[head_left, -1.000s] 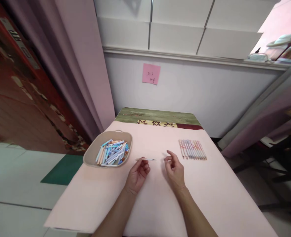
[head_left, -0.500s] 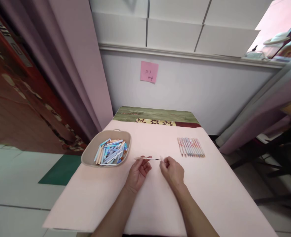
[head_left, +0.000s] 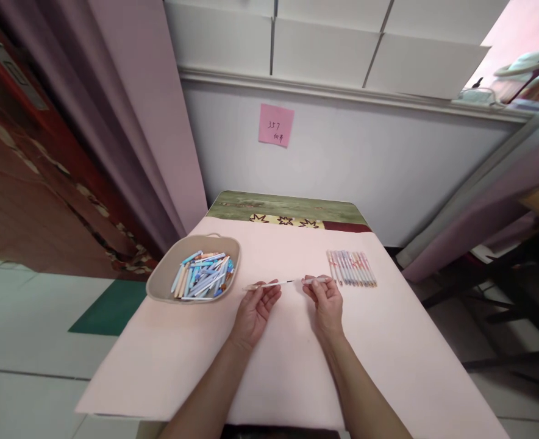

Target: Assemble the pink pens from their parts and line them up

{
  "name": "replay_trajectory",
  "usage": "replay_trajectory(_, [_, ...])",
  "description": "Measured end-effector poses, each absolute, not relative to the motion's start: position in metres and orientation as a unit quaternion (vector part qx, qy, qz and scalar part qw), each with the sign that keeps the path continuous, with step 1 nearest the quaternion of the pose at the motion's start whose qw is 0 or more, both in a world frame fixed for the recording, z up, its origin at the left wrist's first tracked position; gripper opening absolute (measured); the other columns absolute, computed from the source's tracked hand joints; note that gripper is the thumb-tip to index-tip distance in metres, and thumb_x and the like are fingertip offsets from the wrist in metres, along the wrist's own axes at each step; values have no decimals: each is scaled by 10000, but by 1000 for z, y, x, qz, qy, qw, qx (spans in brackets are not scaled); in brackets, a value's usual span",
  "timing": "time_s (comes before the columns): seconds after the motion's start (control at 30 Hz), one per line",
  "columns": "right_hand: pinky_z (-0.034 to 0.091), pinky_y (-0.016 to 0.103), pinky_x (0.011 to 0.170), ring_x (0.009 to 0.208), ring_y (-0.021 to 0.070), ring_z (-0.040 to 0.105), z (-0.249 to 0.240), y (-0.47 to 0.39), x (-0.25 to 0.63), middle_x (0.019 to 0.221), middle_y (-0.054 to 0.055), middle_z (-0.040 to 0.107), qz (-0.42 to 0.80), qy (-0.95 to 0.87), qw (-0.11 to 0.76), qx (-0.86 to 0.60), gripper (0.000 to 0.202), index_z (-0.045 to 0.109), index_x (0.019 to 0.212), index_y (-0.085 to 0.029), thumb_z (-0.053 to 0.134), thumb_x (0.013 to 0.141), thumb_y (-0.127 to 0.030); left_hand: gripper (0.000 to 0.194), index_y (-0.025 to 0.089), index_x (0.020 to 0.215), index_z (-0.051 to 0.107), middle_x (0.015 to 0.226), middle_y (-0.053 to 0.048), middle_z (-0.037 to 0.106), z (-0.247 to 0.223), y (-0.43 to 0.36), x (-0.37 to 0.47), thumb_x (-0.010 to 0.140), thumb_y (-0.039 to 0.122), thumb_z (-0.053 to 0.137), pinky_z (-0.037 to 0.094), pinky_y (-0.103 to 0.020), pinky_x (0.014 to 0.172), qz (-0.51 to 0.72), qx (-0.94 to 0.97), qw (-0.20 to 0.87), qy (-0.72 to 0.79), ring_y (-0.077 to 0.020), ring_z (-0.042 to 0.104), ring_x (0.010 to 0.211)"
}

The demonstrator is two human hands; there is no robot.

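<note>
Between thumb and fingers of my left hand [head_left: 254, 310] is a thin white pen refill [head_left: 276, 283], its dark end towards the right. A wider pale piece sticks out left of the thumb. My right hand [head_left: 328, 305] pinches a pale pen barrel [head_left: 315, 280], whose left end faces the refill across a small gap. Both pieces are held nearly level above the table. To the right of my right hand lies a neat row of assembled-looking pens [head_left: 352, 268], side by side.
At the left of the table stands a beige basket [head_left: 160, 283] heaped with blue, white and tan pen parts [head_left: 205, 277]. A pale pink cover [head_left: 292, 366] lies over the table. Behind it is a wall with a pink note [head_left: 275, 125].
My right hand has turned, so the pen barrel in it now lies nearly level and shows clearly. The left hand still holds the refill, now tilted slightly up to the right.
</note>
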State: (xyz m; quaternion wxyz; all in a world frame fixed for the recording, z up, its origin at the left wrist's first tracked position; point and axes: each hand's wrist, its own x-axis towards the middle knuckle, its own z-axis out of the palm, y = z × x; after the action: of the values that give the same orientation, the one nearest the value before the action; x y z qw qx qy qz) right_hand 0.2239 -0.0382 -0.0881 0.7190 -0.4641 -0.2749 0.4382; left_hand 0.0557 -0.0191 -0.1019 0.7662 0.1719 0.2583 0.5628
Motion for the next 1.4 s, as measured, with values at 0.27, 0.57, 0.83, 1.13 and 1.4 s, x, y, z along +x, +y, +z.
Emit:
replay_trajectory(0.27, [537, 391, 864, 923, 200, 682, -91, -39, 217, 1033, 102, 703, 455, -296, 719, -433, 345, 521, 970, -192, 729, 754, -364, 108, 146, 942, 607, 1023, -121, 729, -100, -19, 57, 836, 166, 616, 502, -362, 943, 561, 179, 766, 258, -200, 692, 955])
replay_trajectory(0.57, [549, 351, 834, 911, 191, 682, -91, -40, 216, 1008, 87, 709, 479, -301, 706, -426, 331, 525, 947, -193, 739, 751, -352, 123, 146, 957, 590, 1034, -125, 726, -100, -20, 57, 841, 177, 614, 496, -369, 949, 555, 189, 769, 255, -206, 691, 960])
replay_trajectory(0.83, [532, 344, 837, 923, 184, 667, -94, -41, 210, 1008, 70, 704, 500, -321, 689, -416, 296, 534, 938, -210, 735, 758, -333, 139, 154, 966, 573, 1031, -125, 726, -98, -21, 58, 840, 187, 620, 495, -383, 945, 549, 200, 770, 255, -207, 695, 946])
replay_trajectory(1.13, [478, 253, 690, 754, 145, 599, -91, -46, 208, 882, 32, 655, 434, -478, 593, -482, 192, 580, 866, -191, 683, 782, -329, 181, 162, 937, 579, 982, -91, 734, -100, -22, 61, 796, 211, 682, 512, -359, 907, 556, 211, 758, 267, -174, 695, 890])
replay_trajectory(1.4, [337, 205, 493, 524, 97, 420, -92, -47, 209, 590, -45, 487, 363, -501, 557, -554, 238, 577, 772, -177, 652, 789, -402, 207, 167, 926, 588, 984, -86, 735, -97, -24, 62, 767, 215, 710, 486, -338, 922, 557, 215, 753, 278, -156, 679, 909])
